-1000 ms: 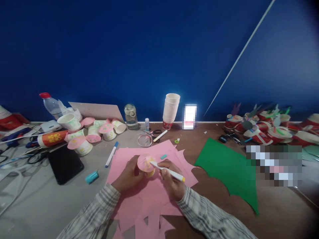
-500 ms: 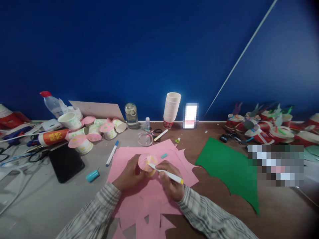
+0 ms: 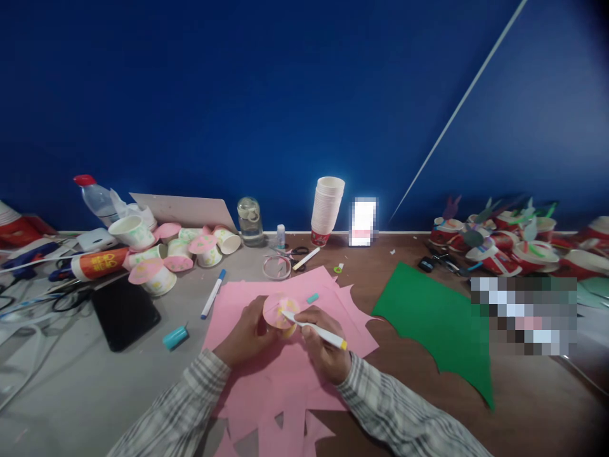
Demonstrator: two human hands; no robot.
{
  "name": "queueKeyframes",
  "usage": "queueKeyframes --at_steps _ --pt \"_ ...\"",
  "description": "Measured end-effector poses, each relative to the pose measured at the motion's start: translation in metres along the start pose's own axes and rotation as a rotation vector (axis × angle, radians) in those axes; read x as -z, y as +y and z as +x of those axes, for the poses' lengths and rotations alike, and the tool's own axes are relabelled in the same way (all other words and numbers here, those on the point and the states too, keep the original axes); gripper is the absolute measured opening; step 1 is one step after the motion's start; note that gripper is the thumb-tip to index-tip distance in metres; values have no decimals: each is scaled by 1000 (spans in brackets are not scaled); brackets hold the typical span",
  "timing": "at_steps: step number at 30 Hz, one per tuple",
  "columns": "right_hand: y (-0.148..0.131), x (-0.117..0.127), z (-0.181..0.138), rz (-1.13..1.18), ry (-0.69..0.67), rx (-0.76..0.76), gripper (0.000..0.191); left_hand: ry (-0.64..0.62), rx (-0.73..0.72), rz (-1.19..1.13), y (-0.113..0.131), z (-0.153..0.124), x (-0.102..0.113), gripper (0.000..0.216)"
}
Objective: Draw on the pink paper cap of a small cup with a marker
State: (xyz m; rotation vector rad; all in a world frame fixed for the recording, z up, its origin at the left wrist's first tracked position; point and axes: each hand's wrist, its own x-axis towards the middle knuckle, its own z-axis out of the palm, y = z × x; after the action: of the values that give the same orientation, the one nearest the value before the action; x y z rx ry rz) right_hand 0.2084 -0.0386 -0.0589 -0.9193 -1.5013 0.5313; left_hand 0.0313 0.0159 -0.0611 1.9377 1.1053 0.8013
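Observation:
My left hand point(image 3: 245, 333) is closed around a small paper cup with a pink paper disc on its end point(image 3: 280, 312), held tilted over the pink paper sheets point(image 3: 285, 374). My right hand point(image 3: 322, 346) grips a white marker with a yellow end point(image 3: 316, 329). The marker's tip touches the pink disc, where yellow marks show. Both hands hover just above the pink sheets in front of me.
A green paper sheet point(image 3: 435, 324) lies to the right. A stack of paper cups point(image 3: 326, 209), a glass jar point(image 3: 250, 221), scissors point(image 3: 292, 254) and a tape ring point(image 3: 276, 267) stand behind. Decorated cups point(image 3: 162, 254), a black tablet point(image 3: 124, 313), a blue marker point(image 3: 212, 294) are left; red cups point(image 3: 499, 244) far right.
The marker tip has shifted slightly across the pink disc between frames. My left hand keeps the cup in nearly the same place.

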Motion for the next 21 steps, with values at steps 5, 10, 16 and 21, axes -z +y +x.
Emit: queueKeyframes --at_steps 5,10,16,21 --pt "0 3 -1 -1 3 -22 17 5 4 7 2 0 0 41" --pt "0 1 -1 3 2 -37 18 8 -1 11 2 0 0 38" --pt "-1 2 0 27 -3 0 18 -2 -13 23 0 0 1 40" --pt "-1 4 -1 17 12 -45 19 -4 9 28 3 0 1 42"
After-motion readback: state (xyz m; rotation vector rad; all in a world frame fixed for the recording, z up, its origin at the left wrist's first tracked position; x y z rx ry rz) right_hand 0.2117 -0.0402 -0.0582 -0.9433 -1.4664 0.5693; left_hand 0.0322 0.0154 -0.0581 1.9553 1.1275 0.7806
